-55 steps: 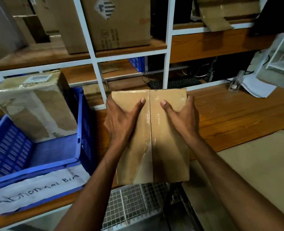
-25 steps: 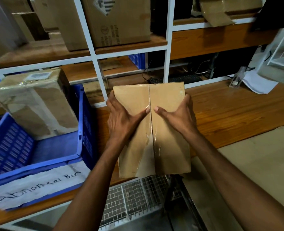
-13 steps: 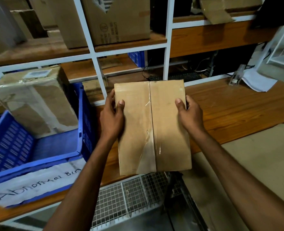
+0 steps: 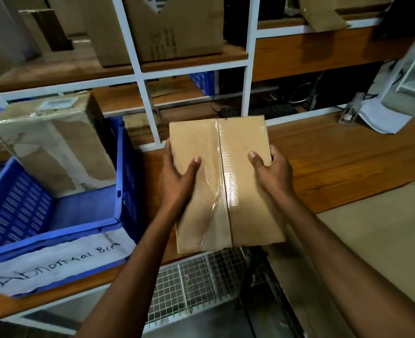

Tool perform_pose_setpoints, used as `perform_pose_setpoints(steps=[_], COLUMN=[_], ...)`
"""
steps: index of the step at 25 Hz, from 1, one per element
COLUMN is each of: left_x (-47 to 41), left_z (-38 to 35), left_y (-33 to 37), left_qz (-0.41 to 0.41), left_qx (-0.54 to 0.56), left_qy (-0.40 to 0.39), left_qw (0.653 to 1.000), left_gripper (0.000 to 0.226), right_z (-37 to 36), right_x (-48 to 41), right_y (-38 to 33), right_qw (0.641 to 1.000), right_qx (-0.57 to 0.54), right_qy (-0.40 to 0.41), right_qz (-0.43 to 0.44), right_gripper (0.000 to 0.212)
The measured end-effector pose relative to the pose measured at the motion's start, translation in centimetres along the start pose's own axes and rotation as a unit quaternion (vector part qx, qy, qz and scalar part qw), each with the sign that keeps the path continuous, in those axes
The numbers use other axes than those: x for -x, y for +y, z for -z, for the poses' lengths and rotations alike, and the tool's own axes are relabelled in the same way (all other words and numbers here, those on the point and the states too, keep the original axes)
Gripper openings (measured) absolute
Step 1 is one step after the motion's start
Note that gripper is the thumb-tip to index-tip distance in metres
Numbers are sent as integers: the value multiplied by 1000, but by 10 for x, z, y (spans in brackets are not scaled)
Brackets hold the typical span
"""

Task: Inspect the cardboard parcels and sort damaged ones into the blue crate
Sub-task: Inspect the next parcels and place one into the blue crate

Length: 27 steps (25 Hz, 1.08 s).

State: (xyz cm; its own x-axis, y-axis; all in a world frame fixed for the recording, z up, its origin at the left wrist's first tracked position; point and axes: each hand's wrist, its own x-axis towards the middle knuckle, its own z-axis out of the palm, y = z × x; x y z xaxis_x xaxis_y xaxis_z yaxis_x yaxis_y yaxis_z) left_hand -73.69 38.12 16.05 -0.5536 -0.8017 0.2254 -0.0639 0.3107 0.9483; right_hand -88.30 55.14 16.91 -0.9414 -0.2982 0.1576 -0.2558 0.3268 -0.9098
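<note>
the parcel sits between both grips, over the desk's near edge. the left grip and right grip each clasp a side, thumb on the taped top, fingers wrapped round the edge. the tape is wrinkled below the left thumb, so judging by this face alone could missort it. the end nearest the wrists overhangs, and a slack hold could tip it off. left of the left grip, the blue crate holds a torn parcel.

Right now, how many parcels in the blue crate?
1: worn taped parcel at the far end of the blue crate; more could hide behind it; the held parcel is outside.
</note>
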Motion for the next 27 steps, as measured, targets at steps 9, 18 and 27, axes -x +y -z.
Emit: perform_pose_setpoints(steps=[9,18,27], left_x=[3,3,4], left_z=[-11,-2,4], left_y=[0,-4,-13], left_qz=[-37,-57,-46], left_qx=[-166,-126,19], left_qy=[-29,-51,31], left_qw=[985,989,998], left_gripper=[132,111,49], right_z=[-10,2,0], right_x=[4,11,6], right_y=[4,10,16], right_qw=[995,994,998], right_qx=[95,78,-32], right_qy=[-32,-75,47], right_qz=[1,17,-7], right_gripper=[112,117,44])
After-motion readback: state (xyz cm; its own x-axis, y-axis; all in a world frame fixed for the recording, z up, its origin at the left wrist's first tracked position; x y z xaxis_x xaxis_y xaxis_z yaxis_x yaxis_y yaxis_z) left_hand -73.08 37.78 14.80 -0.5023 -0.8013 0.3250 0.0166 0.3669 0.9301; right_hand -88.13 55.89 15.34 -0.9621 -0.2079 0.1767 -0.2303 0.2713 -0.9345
